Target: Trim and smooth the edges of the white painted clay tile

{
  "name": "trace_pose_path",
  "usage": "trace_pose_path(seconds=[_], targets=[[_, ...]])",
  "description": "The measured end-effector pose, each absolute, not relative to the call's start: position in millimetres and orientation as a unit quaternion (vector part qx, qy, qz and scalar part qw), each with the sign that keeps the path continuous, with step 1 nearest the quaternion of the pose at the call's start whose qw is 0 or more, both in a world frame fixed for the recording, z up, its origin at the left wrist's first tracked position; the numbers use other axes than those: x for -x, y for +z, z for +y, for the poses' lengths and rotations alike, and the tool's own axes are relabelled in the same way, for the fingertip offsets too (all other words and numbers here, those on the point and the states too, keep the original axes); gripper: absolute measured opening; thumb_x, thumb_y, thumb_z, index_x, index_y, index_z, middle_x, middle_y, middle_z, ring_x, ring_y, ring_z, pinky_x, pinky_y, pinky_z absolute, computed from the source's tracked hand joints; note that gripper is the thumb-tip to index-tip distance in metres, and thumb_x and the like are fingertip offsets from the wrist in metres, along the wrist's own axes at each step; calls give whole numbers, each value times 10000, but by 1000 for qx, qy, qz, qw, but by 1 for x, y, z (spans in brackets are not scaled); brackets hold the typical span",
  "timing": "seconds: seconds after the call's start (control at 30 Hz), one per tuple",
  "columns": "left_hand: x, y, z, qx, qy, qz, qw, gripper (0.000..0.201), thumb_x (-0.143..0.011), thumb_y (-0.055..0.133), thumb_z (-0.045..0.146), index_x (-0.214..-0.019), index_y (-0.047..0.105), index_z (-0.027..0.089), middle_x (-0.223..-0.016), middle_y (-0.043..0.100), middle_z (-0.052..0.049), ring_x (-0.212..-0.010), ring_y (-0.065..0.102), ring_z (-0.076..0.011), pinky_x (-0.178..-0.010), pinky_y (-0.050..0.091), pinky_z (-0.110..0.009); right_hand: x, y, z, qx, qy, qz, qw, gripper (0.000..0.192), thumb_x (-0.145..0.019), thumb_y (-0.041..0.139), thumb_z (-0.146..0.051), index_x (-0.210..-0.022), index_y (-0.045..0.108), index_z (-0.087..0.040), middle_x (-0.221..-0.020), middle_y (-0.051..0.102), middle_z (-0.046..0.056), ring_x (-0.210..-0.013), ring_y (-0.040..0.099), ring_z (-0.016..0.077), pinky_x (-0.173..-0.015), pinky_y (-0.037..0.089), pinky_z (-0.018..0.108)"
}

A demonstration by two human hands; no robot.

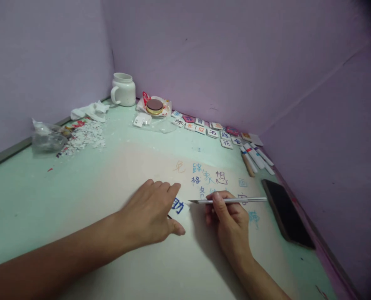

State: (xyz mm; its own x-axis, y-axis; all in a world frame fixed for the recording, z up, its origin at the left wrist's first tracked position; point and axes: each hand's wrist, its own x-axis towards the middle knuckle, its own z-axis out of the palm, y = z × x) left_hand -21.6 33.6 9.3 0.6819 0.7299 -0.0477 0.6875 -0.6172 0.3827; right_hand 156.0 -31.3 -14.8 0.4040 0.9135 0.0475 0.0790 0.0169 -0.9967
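My right hand (231, 216) grips a slim silver craft knife (235, 200) like a pen, its pointed blade aimed left. Just left of the blade tip lies a small white paper card (183, 203) with a bold dark blue character, partly covered by my left hand (152, 212). The left fingers bend over the card and hold it against the surface, thumb and index finger on either side of the character. Beneath both hands is a pale sheet (135, 166) bearing handwritten characters in orange, blue and purple. Whether the blade touches the card, I cannot tell.
Paper scraps (87, 137) are heaped at left beside a crumpled plastic bag (48, 137). A white mug (124, 89) and a round gold-rimmed lid (154, 107) stand at the back. Character cards (212, 133), several markers (254, 157) and a phone (287, 213) line the right wall.
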Motion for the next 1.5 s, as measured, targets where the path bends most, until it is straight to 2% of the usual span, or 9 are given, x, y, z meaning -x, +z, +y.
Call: trace_pose_path(seconds=[0.2, 0.37, 0.63, 0.97, 1.2, 1.5], targets=[[26, 23, 37, -869, -39, 420, 260, 390, -721, 684, 444, -1064, 598, 282, -892, 649, -15, -854, 611, -272, -686, 437, -359, -155, -16, -37, 596, 326, -467, 567, 313, -880, 543, -441, -723, 601, -176, -517, 505, -36, -451, 467, 95, -427, 355, 208], [24, 26, 35, -882, -6, 408, 236, 279, -741, 668, 343, -990, 598, 236, -1016, 570, -35, -902, 577, -242, -718, 435, -355, -155, -18, -38, 589, 272, -530, 546, 287, -925, 483, -370, -719, 566, -189, -532, 511, -41, -459, 466, 89, -442, 353, 204], [21, 29, 32, -872, -23, 425, 240, 218, -739, 643, 322, -898, 563, 196, -935, 557, -37, -816, 587, -237, -668, 431, -356, -151, -15, -36, 587, 219, -601, 496, 268, -920, 464, -279, -682, 551, -192, -564, 519, -33, -462, 480, 91, -456, 357, 216], [19, 33, 30, -873, -26, 430, 228, 210, -740, 637, 334, -855, 547, 182, -917, 555, -48, -790, 586, -244, -651, 447, -368, -149, -14, -34, 568, 212, -622, 495, 185, -909, 478, -249, -747, 551, -198, -533, 493, -48, -466, 458, 99, -452, 346, 220], [18, 32, 30, -870, -23, 435, 230, 199, -743, 629, 333, -840, 537, 186, -918, 549, -49, -792, 586, -243, -655, 443, -366, -149, -13, -36, 569, 251, -618, 481, 278, -918, 463, -283, -667, 542, -194, -553, 506, -30, -462, 466, 99, -440, 338, 221], [19, 33, 30, -871, -27, 433, 231, 208, -735, 623, 340, -849, 544, 185, -929, 551, -54, -800, 589, -247, -661, 446, -368, -149, -19, -37, 568, 234, -603, 509, 195, -912, 481, -274, -751, 564, -201, -539, 500, -40, -476, 464, 110, -457, 352, 229]])
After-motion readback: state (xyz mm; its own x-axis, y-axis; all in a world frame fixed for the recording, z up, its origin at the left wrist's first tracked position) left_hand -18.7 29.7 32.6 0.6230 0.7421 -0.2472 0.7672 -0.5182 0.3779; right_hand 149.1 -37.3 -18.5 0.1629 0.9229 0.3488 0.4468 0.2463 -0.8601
